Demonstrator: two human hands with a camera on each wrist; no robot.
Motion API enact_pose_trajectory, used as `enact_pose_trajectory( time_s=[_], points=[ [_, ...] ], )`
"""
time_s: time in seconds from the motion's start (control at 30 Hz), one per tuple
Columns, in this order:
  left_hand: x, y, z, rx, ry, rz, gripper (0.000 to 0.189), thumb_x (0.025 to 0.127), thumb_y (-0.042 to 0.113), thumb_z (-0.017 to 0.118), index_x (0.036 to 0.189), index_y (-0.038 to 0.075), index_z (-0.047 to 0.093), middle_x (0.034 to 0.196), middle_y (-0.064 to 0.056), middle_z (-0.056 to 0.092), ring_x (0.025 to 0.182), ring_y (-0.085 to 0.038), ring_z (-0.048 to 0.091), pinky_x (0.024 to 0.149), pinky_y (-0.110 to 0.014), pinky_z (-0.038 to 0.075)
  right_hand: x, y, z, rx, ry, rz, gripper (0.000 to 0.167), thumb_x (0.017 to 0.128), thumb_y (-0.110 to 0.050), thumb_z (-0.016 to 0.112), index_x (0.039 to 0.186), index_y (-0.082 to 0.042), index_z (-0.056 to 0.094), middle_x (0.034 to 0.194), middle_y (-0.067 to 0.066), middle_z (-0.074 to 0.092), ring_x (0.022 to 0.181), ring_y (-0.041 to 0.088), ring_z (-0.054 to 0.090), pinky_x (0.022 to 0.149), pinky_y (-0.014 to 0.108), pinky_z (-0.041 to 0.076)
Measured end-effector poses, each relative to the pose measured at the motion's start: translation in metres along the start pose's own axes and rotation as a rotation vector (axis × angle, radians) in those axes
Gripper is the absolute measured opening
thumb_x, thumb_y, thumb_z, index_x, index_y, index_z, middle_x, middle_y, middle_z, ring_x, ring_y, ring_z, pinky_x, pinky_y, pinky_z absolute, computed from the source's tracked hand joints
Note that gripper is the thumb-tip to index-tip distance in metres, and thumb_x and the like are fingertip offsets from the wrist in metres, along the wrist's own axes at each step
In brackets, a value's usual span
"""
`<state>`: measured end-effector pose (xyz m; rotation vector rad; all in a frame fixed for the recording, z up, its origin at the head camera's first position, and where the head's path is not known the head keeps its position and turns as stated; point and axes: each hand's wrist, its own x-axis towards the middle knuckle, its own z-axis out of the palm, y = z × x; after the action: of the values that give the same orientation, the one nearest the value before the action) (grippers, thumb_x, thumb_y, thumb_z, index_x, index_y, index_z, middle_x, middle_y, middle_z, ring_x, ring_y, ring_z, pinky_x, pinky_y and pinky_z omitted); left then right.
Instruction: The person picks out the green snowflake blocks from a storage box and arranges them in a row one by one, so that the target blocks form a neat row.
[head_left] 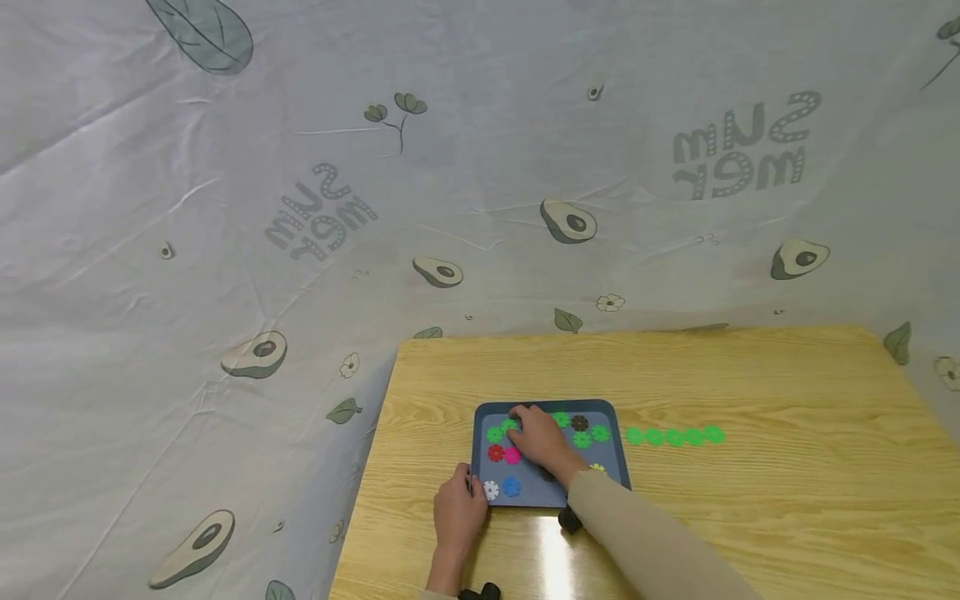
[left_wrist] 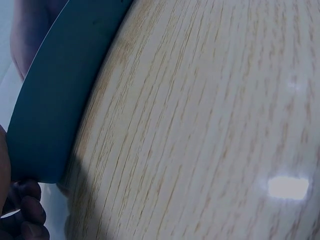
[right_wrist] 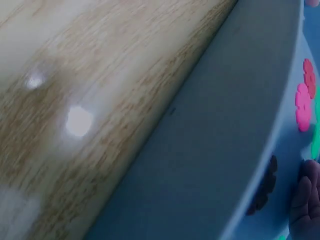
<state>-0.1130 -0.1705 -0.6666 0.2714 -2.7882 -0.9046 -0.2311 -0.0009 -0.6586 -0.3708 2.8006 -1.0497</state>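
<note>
A grey tray [head_left: 553,498] on the table holds several flower-shaped discs. My right hand [head_left: 543,437] is over its middle, thumb and forefinger spread on either side of a green disc [head_left: 510,425]. In the right wrist view, the fingers [right_wrist: 306,202] of this hand show at the lower right edge, close to a brown disc [right_wrist: 263,187]. At the tray's front left corner, my left hand [head_left: 459,510] grips the rim. In the left wrist view, curled fingers [left_wrist: 32,210] lie at the end of the tray wall [left_wrist: 55,95].
Right of the tray, several green discs [head_left: 675,437] form a row on the wooden table [head_left: 787,500]. Inside the tray lie a red disc [head_left: 496,452], a pink disc [head_left: 512,456], a white disc [head_left: 491,490] and a blue disc [head_left: 512,487]. A printed cloth [head_left: 487,167] hangs behind the table.
</note>
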Motion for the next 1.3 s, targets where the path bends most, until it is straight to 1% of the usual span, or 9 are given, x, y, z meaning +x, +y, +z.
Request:
enact_pose_trajectory(
  time_s=[0.17, 0.33, 0.43, 0.57, 0.77, 0.87, 1.07, 1.17, 1.3],
  points=[
    [-0.001, 0.0, 0.004, -0.001, 0.024, 0.021, 0.006, 0.093, 0.008, 0.069, 0.099, 0.005, 0.07, 0.067, 0.0, 0.063, 0.054, -0.011, 0.051, 0.049, -0.033, 0.041, 0.002, 0.002, 0.004, -0.04, -0.003, 0.031, 0.035, 0.094, -0.025, 0.077, 0.124, -0.01, 0.071, 0.108, 0.011, 0.067, 0.093, 0.028, 0.065, 0.085, 0.048, 0.052],
    [-0.001, -0.001, 0.007, -0.001, 0.044, 0.049, 0.006, 0.093, 0.006, 0.069, 0.098, 0.004, 0.07, 0.067, 0.0, 0.063, 0.053, -0.009, 0.052, 0.048, -0.031, 0.041, 0.0, 0.0, 0.001, -0.02, -0.018, 0.067, 0.034, 0.093, -0.023, 0.078, 0.123, -0.009, 0.072, 0.113, 0.014, 0.066, 0.098, 0.032, 0.065, 0.086, 0.05, 0.052],
    [-0.001, -0.001, 0.008, 0.001, 0.044, 0.053, 0.006, 0.093, 0.006, 0.069, 0.099, 0.004, 0.07, 0.067, -0.001, 0.063, 0.053, -0.009, 0.052, 0.048, -0.031, 0.041, 0.0, -0.001, 0.0, -0.014, -0.006, 0.064, 0.032, 0.092, -0.021, 0.079, 0.12, -0.008, 0.073, 0.11, 0.013, 0.066, 0.096, 0.031, 0.065, 0.084, 0.05, 0.052],
    [-0.001, -0.001, 0.008, 0.003, 0.044, 0.056, 0.006, 0.093, 0.006, 0.07, 0.099, 0.003, 0.07, 0.067, -0.002, 0.064, 0.053, -0.01, 0.053, 0.048, -0.032, 0.042, 0.0, 0.002, 0.0, 0.006, 0.013, 0.046, 0.028, 0.089, -0.018, 0.081, 0.113, -0.008, 0.072, 0.103, 0.009, 0.065, 0.09, 0.025, 0.064, 0.081, 0.046, 0.052],
    [-0.001, -0.003, 0.007, 0.001, 0.037, 0.038, 0.008, 0.093, 0.006, 0.069, 0.1, 0.003, 0.07, 0.068, -0.002, 0.064, 0.053, -0.011, 0.053, 0.048, -0.032, 0.042, -0.001, 0.008, -0.006, 0.127, 0.043, -0.007, 0.015, 0.091, -0.009, 0.076, 0.104, -0.01, 0.067, 0.085, -0.001, 0.059, 0.073, 0.016, 0.054, 0.071, 0.04, 0.047],
    [-0.001, -0.006, 0.006, 0.003, 0.044, 0.038, 0.007, 0.093, 0.006, 0.07, 0.1, 0.004, 0.07, 0.068, -0.003, 0.064, 0.053, -0.012, 0.053, 0.048, -0.033, 0.042, -0.002, 0.01, -0.016, 0.159, 0.059, -0.009, 0.013, 0.093, -0.008, 0.074, 0.104, -0.009, 0.067, 0.081, -0.003, 0.056, 0.068, 0.015, 0.05, 0.069, 0.038, 0.045],
    [-0.001, -0.011, 0.005, 0.001, 0.078, 0.066, 0.007, 0.091, 0.006, 0.07, 0.099, 0.004, 0.07, 0.066, -0.003, 0.064, 0.051, -0.014, 0.053, 0.047, -0.035, 0.041, -0.008, 0.013, -0.049, 0.258, 0.103, 0.038, 0.016, 0.095, -0.009, 0.074, 0.11, -0.006, 0.067, 0.086, 0.0, 0.06, 0.072, 0.015, 0.056, 0.07, 0.037, 0.046],
    [-0.001, -0.01, 0.005, -0.005, 0.069, 0.061, 0.008, 0.092, 0.006, 0.069, 0.099, 0.004, 0.07, 0.066, -0.003, 0.063, 0.051, -0.013, 0.051, 0.047, -0.035, 0.041, -0.01, 0.02, -0.068, 0.279, 0.131, 0.034, 0.019, 0.096, -0.011, 0.072, 0.114, -0.006, 0.067, 0.089, 0.002, 0.062, 0.074, 0.015, 0.058, 0.069, 0.037, 0.046],
    [-0.002, -0.008, 0.006, -0.009, 0.048, 0.043, 0.008, 0.093, 0.008, 0.069, 0.1, 0.005, 0.07, 0.067, -0.001, 0.063, 0.052, -0.012, 0.051, 0.048, -0.034, 0.042, -0.015, 0.032, -0.096, 0.274, 0.163, 0.012, 0.022, 0.098, -0.01, 0.07, 0.118, -0.003, 0.067, 0.093, 0.005, 0.064, 0.079, 0.018, 0.059, 0.072, 0.039, 0.048]
  ],
)
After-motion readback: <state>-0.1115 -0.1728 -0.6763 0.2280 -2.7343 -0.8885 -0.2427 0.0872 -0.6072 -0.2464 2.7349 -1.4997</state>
